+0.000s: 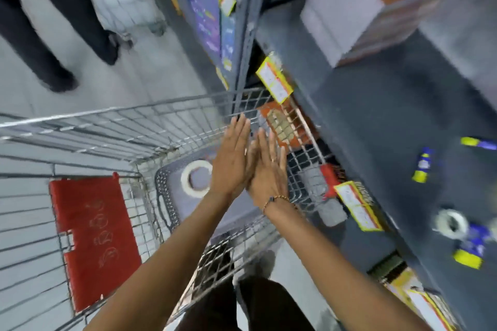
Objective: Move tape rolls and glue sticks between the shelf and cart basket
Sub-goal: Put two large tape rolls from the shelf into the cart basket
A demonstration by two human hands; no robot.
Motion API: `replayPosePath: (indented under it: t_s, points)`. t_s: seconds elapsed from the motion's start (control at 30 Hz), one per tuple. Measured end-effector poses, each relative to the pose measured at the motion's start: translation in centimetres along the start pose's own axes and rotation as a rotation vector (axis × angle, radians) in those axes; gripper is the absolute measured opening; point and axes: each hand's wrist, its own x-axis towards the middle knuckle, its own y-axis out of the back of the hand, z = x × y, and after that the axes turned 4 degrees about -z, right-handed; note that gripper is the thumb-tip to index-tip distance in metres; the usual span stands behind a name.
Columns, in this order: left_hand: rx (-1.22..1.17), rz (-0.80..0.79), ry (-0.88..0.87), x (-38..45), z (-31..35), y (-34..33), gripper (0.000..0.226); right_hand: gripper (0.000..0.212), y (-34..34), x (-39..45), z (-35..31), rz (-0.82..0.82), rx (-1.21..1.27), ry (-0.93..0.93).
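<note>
My left hand (232,158) and my right hand (269,169) are flat, fingers straight, palms pressed against each other above the wire cart (113,126). Neither holds anything. Below them a grey plastic basket (164,191) sits in the cart with one white tape roll (195,179) lying flat inside. On the dark shelf (390,121) to the right lie another tape roll (450,223) and blue-and-yellow glue sticks: one at mid shelf (423,165), one at the right edge (477,142), one near the tape (469,252). The view is motion-blurred.
A red child-seat flap (91,239) folds down at the cart's near end. A person's dark trousers and shoes (53,43) stand on the floor at upper left. Yellow price tags (274,79) line the shelf edges, and a grey box (349,19) sits higher on the shelf.
</note>
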Motion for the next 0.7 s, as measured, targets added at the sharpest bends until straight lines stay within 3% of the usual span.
replayPosePath:
  t_s: [0.23, 0.33, 0.57, 0.7]
  points:
    - [-0.088, -0.044, -0.342, 0.6, 14.5, 0.6, 0.053, 0.066, 9.3, -9.0, 7.6, 0.394, 0.03, -0.332]
    - [-0.055, -0.113, -0.462, 2.0, 20.1, -1.4, 0.05, 0.065, 11.6, -12.1, 12.9, 0.472, 0.029, -0.511]
    - [0.128, -0.389, -0.733, 3.9, 30.7, -9.4, 0.051, 0.06, 12.7, -20.1, 25.5, 0.468, 0.14, -0.907]
    - [0.24, -0.642, -0.755, 2.1, 37.2, -12.8, 0.047, 0.054, 11.7, -25.7, 30.6, 0.321, 0.162, -1.128]
